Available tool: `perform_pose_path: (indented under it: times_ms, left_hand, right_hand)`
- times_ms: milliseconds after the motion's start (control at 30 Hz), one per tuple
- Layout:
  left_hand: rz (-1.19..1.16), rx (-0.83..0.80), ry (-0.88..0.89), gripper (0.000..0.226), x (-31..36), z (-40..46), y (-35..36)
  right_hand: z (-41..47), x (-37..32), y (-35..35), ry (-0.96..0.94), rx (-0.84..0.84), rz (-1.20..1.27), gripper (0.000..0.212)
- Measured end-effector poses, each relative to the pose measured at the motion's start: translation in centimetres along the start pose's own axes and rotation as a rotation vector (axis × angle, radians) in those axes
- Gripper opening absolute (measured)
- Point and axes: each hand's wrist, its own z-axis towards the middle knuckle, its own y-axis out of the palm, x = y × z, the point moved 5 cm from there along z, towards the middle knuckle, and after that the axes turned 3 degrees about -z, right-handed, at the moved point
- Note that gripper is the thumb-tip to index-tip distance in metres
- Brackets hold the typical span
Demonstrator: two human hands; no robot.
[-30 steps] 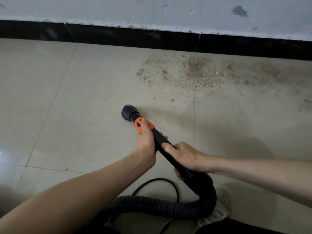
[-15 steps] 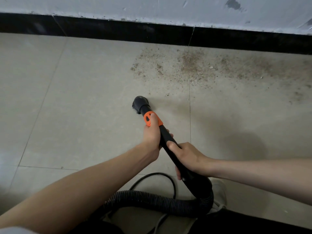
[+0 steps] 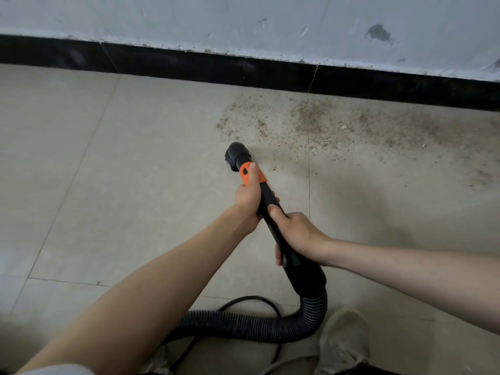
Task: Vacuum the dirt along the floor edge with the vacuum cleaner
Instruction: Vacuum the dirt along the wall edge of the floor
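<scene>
1. Left hand (image 3: 248,204) is gripping the vacuum wand (image 3: 273,215) up front, fingers curled round the tube, thumb lying on the orange collar (image 3: 253,173). Likely for steering the tip.
2. Right hand (image 3: 297,236) is wrapping the wand further back, just ahead of the ribbed hose (image 3: 243,324). Probably taking the weight and pushing.
3. Nozzle (image 3: 238,156) is sitting low at the tile, angled toward the wall, at the near-left fringe of the dirt (image 3: 313,120).
4. Dirt is lying in a band along the black skirting (image 3: 216,69), spreading right; most looks uncollected, so the job is early.
5. Hose is looping behind the arms with a black cable (image 3: 259,300) beside it: slack for reach.
6. Floor: pale tiles (image 3: 108,171), thin grout lines. Wall (image 3: 243,20) is grey, chipped and scuffed. A light shoe (image 3: 345,336) is showing bottom right.
</scene>
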Motion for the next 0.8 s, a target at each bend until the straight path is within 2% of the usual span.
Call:
perform_pose_path:
  times_ms: [133,233,500,800]
  left_hand:
    - [-0.063,0.024,0.01,0.045,2.1,1.4,0.0]
    - [-0.008,0.057,0.044,0.043,3.6,2.6,-0.6]
    - [-0.054,0.129,0.056,0.051,6.5,5.3,-0.8]
    - [-0.064,0.076,0.049,0.057,8.9,8.4,-0.7]
  right_hand:
    - [2.1,-2.4,-0.2,-0.008,0.002,-0.024,0.06]
    - [3.4,-3.6,0.0,-0.016,0.019,-0.044,0.06]
    - [6.2,-6.4,0.0,-0.034,0.039,-0.015,0.057]
    - [9.5,-8.0,-0.7,-0.082,-0.042,0.027,0.059]
